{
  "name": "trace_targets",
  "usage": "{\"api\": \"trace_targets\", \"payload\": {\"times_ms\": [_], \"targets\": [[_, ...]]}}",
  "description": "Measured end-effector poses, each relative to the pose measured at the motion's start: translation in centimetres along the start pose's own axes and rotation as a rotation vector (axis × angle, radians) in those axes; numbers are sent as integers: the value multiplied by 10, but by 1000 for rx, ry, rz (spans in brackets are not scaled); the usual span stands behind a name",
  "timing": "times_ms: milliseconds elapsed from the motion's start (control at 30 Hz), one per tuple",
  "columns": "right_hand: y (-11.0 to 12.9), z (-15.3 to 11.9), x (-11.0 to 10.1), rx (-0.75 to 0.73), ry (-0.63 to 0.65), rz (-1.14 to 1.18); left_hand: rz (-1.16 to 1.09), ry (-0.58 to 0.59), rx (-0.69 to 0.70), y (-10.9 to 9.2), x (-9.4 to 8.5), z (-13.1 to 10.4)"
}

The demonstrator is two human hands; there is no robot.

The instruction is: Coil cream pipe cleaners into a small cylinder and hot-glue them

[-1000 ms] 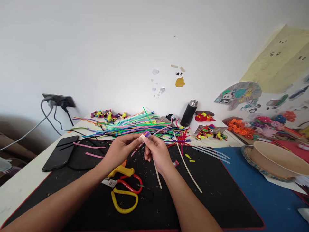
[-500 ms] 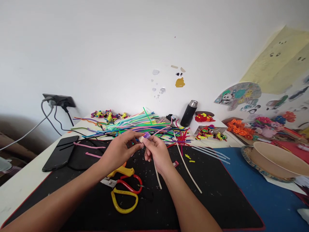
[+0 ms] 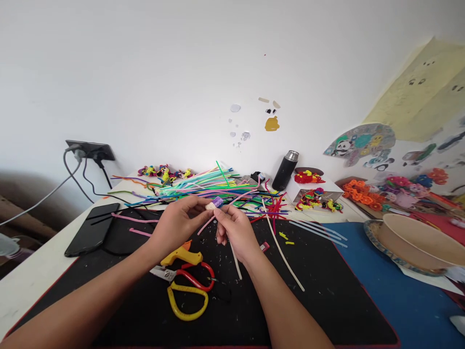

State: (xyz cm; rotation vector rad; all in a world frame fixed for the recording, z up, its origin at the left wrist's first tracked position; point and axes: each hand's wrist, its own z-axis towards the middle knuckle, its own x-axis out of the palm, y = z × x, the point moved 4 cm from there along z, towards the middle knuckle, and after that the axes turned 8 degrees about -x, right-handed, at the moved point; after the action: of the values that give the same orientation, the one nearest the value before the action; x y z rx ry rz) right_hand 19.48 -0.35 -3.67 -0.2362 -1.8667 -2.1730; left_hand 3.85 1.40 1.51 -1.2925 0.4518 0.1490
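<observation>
Between my two hands is a small piece of pipe-cleaner work, purple on top and cream below. My left hand pinches its left side with thumb and fingers. From the right, my right hand grips it, with the lower fingers curled. A cream pipe cleaner hangs down beneath the right hand; where its upper end goes is hidden. Below the hands, scissors with red and yellow handles and a yellow-handled tool lie on the black mat.
A heap of coloured pipe cleaners lies behind the hands. A black phone is at left. A black flask stands behind, beside a white box. Another cream pipe cleaner lies at right, before a bowl.
The small purple and cream piece has shifted slightly left and turned between my fingers, with more purple showing. Both hands keep their hold.
</observation>
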Motion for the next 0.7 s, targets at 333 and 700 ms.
{"api": "trace_targets", "payload": {"times_ms": [333,700], "targets": [[3,-1,2,-28,0,-13,-223,47,-170,10,2,9],[0,0,1,-35,14,-22,-269,38,-201,14,4,8]]}}
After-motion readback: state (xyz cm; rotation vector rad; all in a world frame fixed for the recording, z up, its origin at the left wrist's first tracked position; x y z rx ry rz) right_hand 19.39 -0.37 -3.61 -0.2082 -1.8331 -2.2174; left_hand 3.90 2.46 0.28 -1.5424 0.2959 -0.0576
